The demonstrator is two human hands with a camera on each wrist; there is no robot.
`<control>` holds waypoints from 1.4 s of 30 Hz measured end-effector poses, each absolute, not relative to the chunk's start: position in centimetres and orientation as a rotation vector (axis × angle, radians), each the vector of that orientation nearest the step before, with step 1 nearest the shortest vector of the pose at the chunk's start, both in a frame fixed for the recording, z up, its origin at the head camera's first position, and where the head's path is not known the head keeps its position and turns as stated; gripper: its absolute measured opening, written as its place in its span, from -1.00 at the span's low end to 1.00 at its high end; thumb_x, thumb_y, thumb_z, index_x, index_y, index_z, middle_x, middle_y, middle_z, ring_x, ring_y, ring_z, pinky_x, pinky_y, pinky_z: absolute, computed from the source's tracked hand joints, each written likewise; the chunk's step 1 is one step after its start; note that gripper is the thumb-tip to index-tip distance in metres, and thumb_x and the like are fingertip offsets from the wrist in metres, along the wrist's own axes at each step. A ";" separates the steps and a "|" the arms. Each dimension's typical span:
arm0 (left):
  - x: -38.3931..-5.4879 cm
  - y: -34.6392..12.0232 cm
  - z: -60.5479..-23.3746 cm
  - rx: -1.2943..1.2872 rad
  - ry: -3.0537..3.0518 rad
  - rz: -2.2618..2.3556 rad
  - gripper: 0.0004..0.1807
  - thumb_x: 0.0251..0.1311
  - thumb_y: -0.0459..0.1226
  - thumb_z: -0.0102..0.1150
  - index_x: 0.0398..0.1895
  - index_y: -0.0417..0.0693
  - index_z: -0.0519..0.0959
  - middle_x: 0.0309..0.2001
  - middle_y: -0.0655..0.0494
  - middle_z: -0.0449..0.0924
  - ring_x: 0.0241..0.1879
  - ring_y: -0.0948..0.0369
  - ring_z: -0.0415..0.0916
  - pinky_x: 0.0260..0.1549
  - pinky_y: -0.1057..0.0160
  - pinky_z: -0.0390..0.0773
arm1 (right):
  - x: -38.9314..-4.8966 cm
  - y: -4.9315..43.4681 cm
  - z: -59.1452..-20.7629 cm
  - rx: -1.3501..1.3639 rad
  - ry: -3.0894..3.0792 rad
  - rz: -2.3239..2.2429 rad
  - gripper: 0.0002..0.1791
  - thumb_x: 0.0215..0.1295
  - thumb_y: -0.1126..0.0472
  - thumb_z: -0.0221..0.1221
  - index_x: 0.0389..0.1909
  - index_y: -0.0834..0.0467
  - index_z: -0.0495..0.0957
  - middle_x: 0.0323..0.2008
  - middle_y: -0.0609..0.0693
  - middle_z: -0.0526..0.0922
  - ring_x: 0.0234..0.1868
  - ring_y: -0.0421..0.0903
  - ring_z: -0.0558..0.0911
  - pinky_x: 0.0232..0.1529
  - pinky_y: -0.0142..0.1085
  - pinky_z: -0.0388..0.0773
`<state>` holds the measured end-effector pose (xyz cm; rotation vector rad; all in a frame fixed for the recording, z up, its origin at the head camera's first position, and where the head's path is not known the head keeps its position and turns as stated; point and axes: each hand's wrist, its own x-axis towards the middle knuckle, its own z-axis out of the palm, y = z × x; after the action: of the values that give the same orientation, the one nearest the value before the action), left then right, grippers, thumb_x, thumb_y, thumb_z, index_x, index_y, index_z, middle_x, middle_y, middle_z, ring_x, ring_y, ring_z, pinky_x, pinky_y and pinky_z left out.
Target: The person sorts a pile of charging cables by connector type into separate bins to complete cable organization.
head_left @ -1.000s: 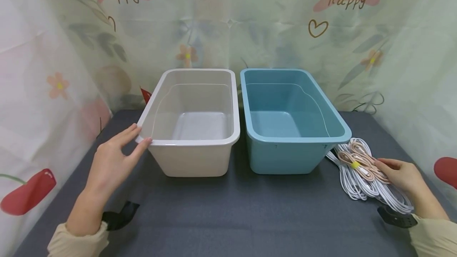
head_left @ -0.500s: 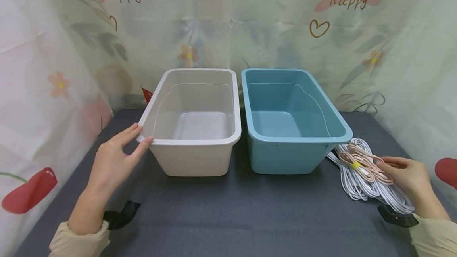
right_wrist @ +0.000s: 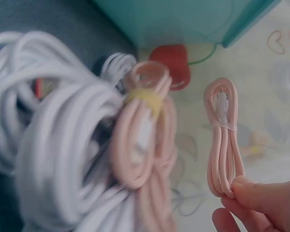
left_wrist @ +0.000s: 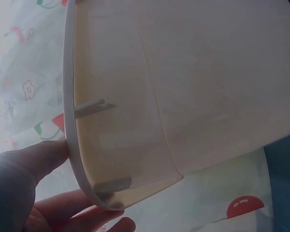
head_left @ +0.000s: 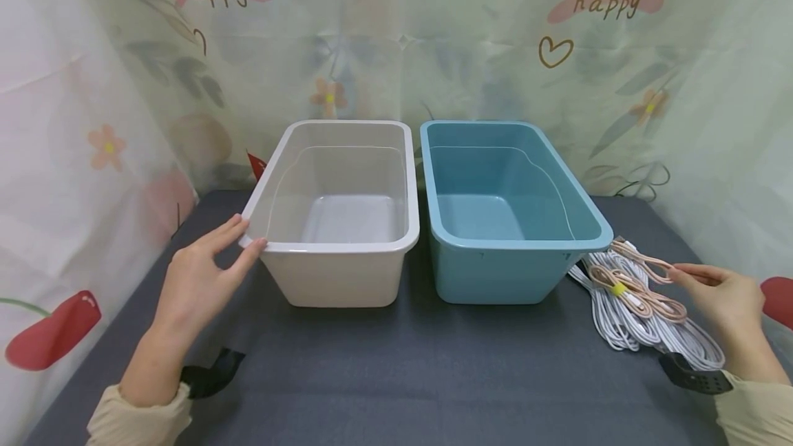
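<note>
While the right hand [head_left: 725, 301] pinches one end of a pink cable bundle [right_wrist: 222, 150] between thumb and fingers, the looped braided cord extends past those fingertips, circled by a clear tie. Just left of this hand, another pink bundle [right_wrist: 124, 147] with a yellow band lies on thick coils of smooth white cable [head_left: 610, 332]. Farther left stand a glossy blue bin [head_left: 489, 274] and a beige bin [head_left: 334, 277], whose near-left corner the left hand [head_left: 195, 284] holds between thumb and fingers. Beneath both hands spreads the counter [head_left: 434, 370] in dark grey cloth; beyond them hangs a wrinkled fabric backdrop [head_left: 403, 12] printed with flowers, hearts and "happy".
</note>
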<state>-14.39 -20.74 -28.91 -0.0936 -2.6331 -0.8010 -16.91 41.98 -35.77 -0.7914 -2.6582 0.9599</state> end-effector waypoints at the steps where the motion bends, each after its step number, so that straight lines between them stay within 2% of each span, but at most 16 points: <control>1: -14.4 -20.7 -28.9 -0.093 -2.633 -0.802 -0.38 0.22 0.04 0.09 0.27 -0.08 0.37 0.29 -0.10 0.34 0.25 -0.18 0.31 0.06 -0.24 0.38 | -16.9 41.8 -35.5 -0.787 -2.648 0.972 -0.36 0.22 -0.23 0.07 0.04 0.24 0.53 -0.77 -0.70 0.24 -0.26 -0.31 0.45 -0.34 -0.33 0.34; 4: -14.4 -20.7 -28.9 -0.092 -2.632 -0.800 -0.38 0.22 0.04 0.09 0.27 -0.08 0.37 0.29 -0.10 0.34 0.25 -0.18 0.31 0.06 -0.24 0.38 | -16.8 41.4 -34.6 -0.747 -2.608 1.001 -0.48 0.19 -0.23 0.09 -0.09 0.11 0.60 -0.77 -0.76 0.25 -0.42 -0.64 0.22 -0.40 -0.47 0.28; 7: -14.4 -20.7 -28.9 -0.092 -2.630 -0.803 -0.39 0.23 0.03 0.08 0.26 -0.10 0.38 0.29 -0.11 0.34 0.24 -0.19 0.31 0.06 -0.24 0.38 | -16.8 41.0 -33.7 -0.686 -2.557 1.041 -0.74 0.18 -0.20 0.13 -0.29 -0.15 0.63 -0.75 -0.77 0.29 -0.49 -0.71 0.23 -0.47 -0.55 0.26; 9: -14.4 -20.6 -28.9 -0.091 -2.628 -0.804 -0.39 0.23 0.03 0.08 0.26 -0.11 0.38 0.29 -0.11 0.34 0.24 -0.20 0.31 0.07 -0.25 0.38 | -16.8 40.8 -33.0 -0.653 -2.527 1.075 -0.91 0.19 -0.17 0.14 -0.42 -0.32 0.55 -0.73 -0.78 0.31 -0.50 -0.72 0.26 -0.49 -0.59 0.27; 13: -14.4 -20.6 -29.0 -0.090 -2.621 -0.806 -0.40 0.23 0.01 0.08 0.25 -0.12 0.39 0.28 -0.12 0.35 0.24 -0.20 0.32 0.06 -0.24 0.38 | -16.9 40.3 -31.9 -0.574 -2.446 1.180 -0.82 0.20 -0.06 0.17 -0.55 -0.44 0.49 -0.71 -0.74 0.39 -0.51 -0.72 0.32 -0.52 -0.66 0.26; 19: -14.4 -20.5 -29.0 -0.090 -2.613 -0.813 -0.41 0.23 0.01 0.08 0.24 -0.12 0.40 0.28 -0.12 0.35 0.23 -0.20 0.33 0.06 -0.24 0.38 | -17.2 39.7 -30.3 -0.519 -2.354 1.237 -0.69 0.19 0.04 0.20 -0.63 -0.46 0.47 -0.71 -0.70 0.44 -0.52 -0.70 0.37 -0.54 -0.72 0.26; 27: -14.4 -20.5 -29.0 -0.100 -2.595 -0.805 -0.43 0.22 -0.01 0.10 0.22 -0.14 0.43 0.25 -0.13 0.39 0.22 -0.19 0.35 0.05 -0.22 0.40 | -17.6 38.4 -28.4 -0.465 -2.280 1.278 -0.71 0.15 0.09 0.25 -0.62 -0.42 0.52 -0.70 -0.66 0.48 -0.52 -0.67 0.42 -0.53 -0.76 0.29; 34: -14.4 -20.5 -29.0 -0.093 -2.611 -0.803 -0.41 0.23 0.01 0.09 0.24 -0.12 0.41 0.27 -0.12 0.37 0.23 -0.19 0.34 0.05 -0.24 0.39 | -18.1 36.8 -26.7 -0.435 -2.277 1.303 -0.93 0.10 -0.01 0.28 -0.42 -0.32 0.66 -0.67 -0.64 0.52 -0.44 -0.64 0.45 -0.47 -0.75 0.31; 36: -14.4 -20.5 -29.0 -0.093 -2.612 -0.804 -0.41 0.23 0.01 0.08 0.24 -0.12 0.41 0.27 -0.12 0.37 0.23 -0.19 0.33 0.06 -0.24 0.39 | -18.4 36.2 -26.2 -0.407 -2.278 1.311 -0.91 0.10 -0.01 0.29 -0.35 -0.26 0.69 -0.64 -0.64 0.53 -0.42 -0.63 0.46 -0.46 -0.75 0.32; 42: -14.5 -20.3 -28.9 -0.088 -2.596 -0.786 -0.44 0.24 -0.01 0.07 0.20 -0.15 0.44 0.25 -0.14 0.39 0.21 -0.21 0.35 0.04 -0.22 0.39 | -19.3 34.4 -24.8 -0.331 -2.284 1.310 -0.91 0.09 0.00 0.29 -0.35 -0.24 0.69 -0.63 -0.62 0.53 -0.40 -0.56 0.48 -0.46 -0.73 0.37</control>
<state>-14.46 -20.27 -28.93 -0.0882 -2.5955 -0.7855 -19.31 34.38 -24.80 -0.3313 -2.2842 1.3104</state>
